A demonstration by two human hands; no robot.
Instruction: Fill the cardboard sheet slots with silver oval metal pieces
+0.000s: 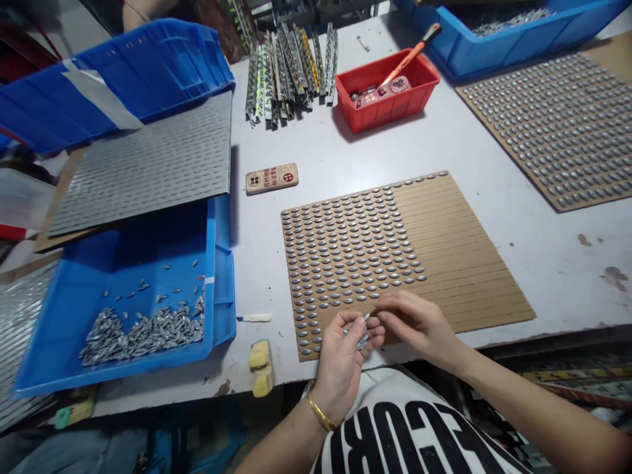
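Note:
My left hand, with a gold bangle at the wrist, is curled around several small silver oval metal pieces. One piece sticks up between its thumb and finger. Close beside it, my right hand is pinched at the fingertips over the board; whatever it may hold is hidden. Both hands are at the near edge of a brown cardboard sheet. Rows of silver ovals cover its left and middle part, and one row along the far edge reaches further right. Bare lined cardboard shows on the right.
A blue bin with loose silver pieces stands left, a filled sheet propped over it. Behind are a wooden block, metal strips and a red box. Another filled sheet and blue bin sit right.

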